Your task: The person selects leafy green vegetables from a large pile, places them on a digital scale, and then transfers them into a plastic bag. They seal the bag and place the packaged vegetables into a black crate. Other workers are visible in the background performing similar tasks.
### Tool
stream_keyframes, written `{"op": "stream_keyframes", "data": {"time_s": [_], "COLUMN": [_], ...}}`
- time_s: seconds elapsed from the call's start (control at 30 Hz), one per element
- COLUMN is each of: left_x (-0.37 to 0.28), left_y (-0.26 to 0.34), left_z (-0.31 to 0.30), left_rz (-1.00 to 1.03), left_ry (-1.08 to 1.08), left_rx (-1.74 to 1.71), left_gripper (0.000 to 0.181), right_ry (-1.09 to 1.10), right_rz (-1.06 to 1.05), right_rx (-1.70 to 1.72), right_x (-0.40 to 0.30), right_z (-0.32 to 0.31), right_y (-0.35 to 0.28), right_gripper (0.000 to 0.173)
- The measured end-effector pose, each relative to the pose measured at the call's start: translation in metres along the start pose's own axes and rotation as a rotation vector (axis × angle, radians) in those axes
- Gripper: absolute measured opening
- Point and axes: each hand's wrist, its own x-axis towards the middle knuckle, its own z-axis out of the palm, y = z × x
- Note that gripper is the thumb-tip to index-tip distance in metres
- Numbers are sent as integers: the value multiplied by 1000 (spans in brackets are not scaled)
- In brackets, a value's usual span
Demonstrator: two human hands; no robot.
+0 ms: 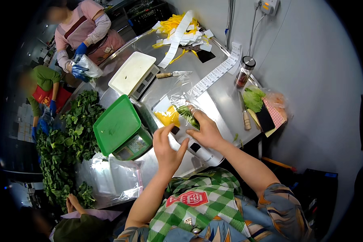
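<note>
A clear plastic bag of leafy greens lies in front of me on the metal table. My right hand grips the bag, its fingers over the far side and its thumb on the near side. My left hand is beside it to the left, thumb and fingers spread with nothing visible between them. Near its fingertips are a small black square and a yellow item, partly covered by plastic. Below my hands is a white device with a rounded end; its kind is unclear.
A green scale and a white scale stand left. Leafy greens and clear bags lie beyond. A wooden-handled knife, printed label strip, lidded bottle and second knife surround the work area. Several co-workers are leftward.
</note>
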Motion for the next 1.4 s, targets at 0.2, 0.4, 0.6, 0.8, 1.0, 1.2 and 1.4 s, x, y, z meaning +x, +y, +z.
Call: {"op": "stream_keyframes", "data": {"time_s": [0.2,0.4,0.6,0.8,1.0,1.2,1.4], "left_x": [39,12,39,19,-25,13,25], "left_y": [4,30,-26,-47,0,22,36], "left_z": [25,22,6,28,14,26,45], "left_rz": [345,497,-507,-969,-985,125,463], "left_ry": [-25,-183,5,-456,-648,-176,-153], "left_rx": [148,-61,-656,-1230,-1034,-97,-238], "left_gripper": [20,22,70,79,74,62,22], "right_ry": [-131,97,147,271,216,-141,-207], "right_rz": [144,-20,214,233,189,198,178], "right_rx": [-112,-32,467,699,161,-357,-545], "right_x": [-5,4,7,25,45,36,32], "right_z": [20,32,16,30,3,6,12], "right_y": [1,8,2,7,28,17,8], "right_gripper": [74,85,75,72,75,76,78]}}
